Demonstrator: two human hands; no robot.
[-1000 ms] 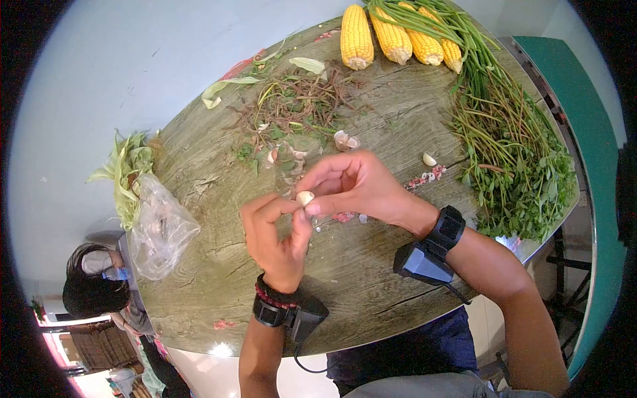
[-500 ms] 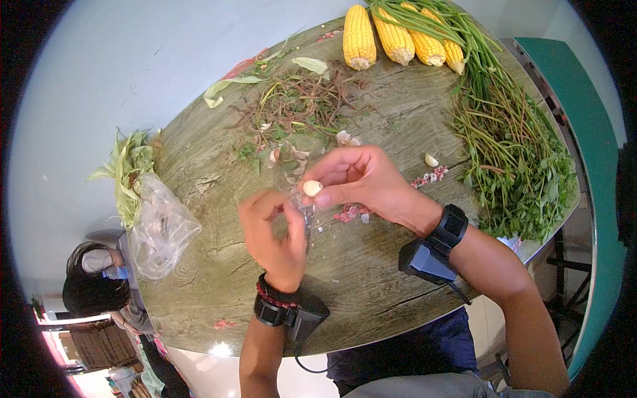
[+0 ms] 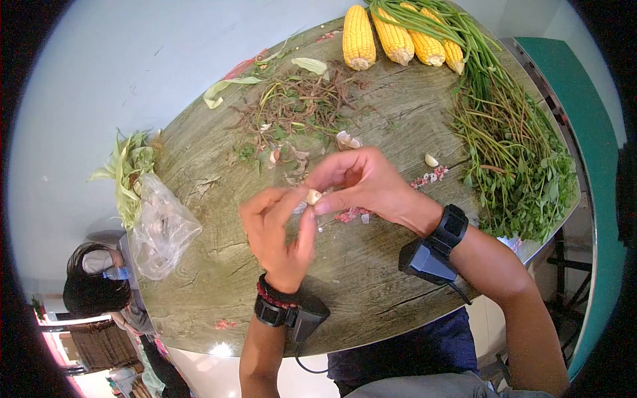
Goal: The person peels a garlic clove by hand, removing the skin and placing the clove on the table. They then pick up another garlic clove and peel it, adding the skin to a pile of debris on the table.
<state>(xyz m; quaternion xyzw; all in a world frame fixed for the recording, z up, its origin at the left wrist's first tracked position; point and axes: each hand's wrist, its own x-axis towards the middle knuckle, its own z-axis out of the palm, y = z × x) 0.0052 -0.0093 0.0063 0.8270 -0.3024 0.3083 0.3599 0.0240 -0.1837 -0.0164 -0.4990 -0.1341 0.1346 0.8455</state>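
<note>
A pale garlic clove is held above the middle of the table, between my two hands. My right hand pinches it with thumb and fingertips from the right. From the left, the thumb and forefinger of my left hand close on the same clove; motion slightly blurs these fingers. Under and behind the hands lie papery garlic skins and an unpeeled-looking clove. Another peeled clove rests on the table to the right of my right hand.
A heap of brown and green plant trimmings lies beyond my hands. Several corn cobs are at the far edge, with long green beans and leafy greens along the right. Husks and a plastic bag sit left. A person is beyond.
My left hand has moved up and right, bringing its thumb and forefinger onto the garlic clove. My right hand stays nearly in place, and the clove has shifted slightly downward.
</note>
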